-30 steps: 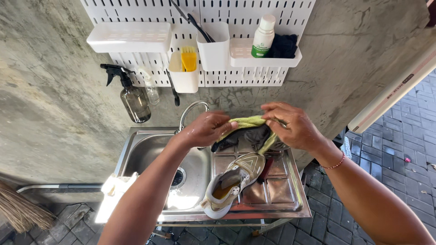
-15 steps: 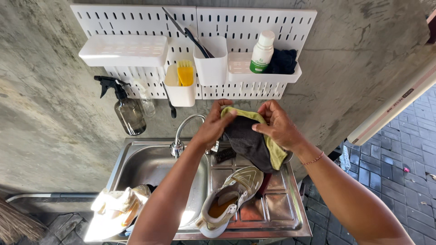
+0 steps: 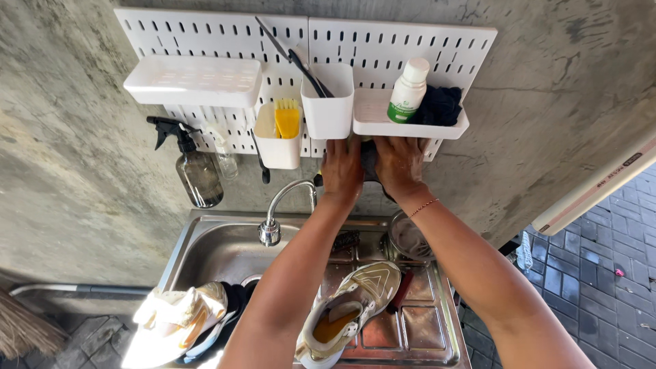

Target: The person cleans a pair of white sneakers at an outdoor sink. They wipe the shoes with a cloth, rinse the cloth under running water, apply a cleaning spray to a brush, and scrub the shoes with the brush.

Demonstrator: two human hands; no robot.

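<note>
Both my hands are raised to the white pegboard [image 3: 205,34], just under its right shelf [image 3: 372,123]. My left hand [image 3: 342,171] and my right hand [image 3: 400,164] pinch a dark cloth [image 3: 369,160] between them; only a strip of it shows. Below my arms a white sneaker [image 3: 348,311] lies on the steel draining board [image 3: 424,335]. A second pale shoe [image 3: 178,318] rests at the sink's [image 3: 205,249] near left edge.
The shelf carries a white bottle [image 3: 408,89] and a dark folded cloth [image 3: 441,106]. White cups hold a yellow brush [image 3: 287,117] and dark tools [image 3: 307,68]. A dark spray bottle [image 3: 195,171] hangs at left. A curved tap [image 3: 277,212] and a metal bowl [image 3: 406,236] stand below.
My hands have lifted the dark cloth from above the draining board up to the pegboard under the right shelf. The yellow-green part no longer shows.
</note>
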